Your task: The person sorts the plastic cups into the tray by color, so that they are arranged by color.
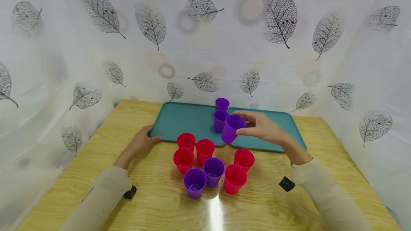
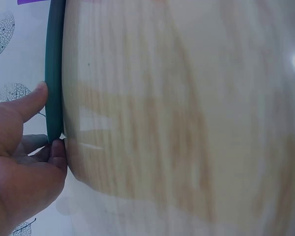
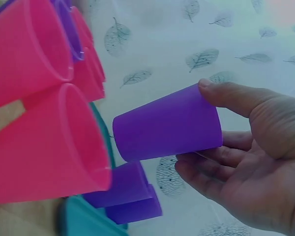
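My right hand (image 1: 264,129) holds a purple cup (image 1: 230,132) near its rim, thumb on one side and fingers on the other. Tilted, the cup overlaps the right end of the left teal tray (image 1: 184,122) in the head view. On that end stand two more purple cups, a front one (image 1: 219,123) and a back one (image 1: 221,104). My left hand (image 1: 142,141) grips the same tray at its front left corner. In the left wrist view, the thumb and curled fingers of this hand (image 2: 24,162) sit against the tray's edge (image 2: 54,73).
Several red cups (image 1: 183,161) and two purple cups (image 1: 194,184) stand upright on the wooden table (image 1: 154,195), in front of the trays. A second teal tray (image 1: 273,142) lies at the right. Behind the table hangs a leaf-print curtain (image 1: 212,60).
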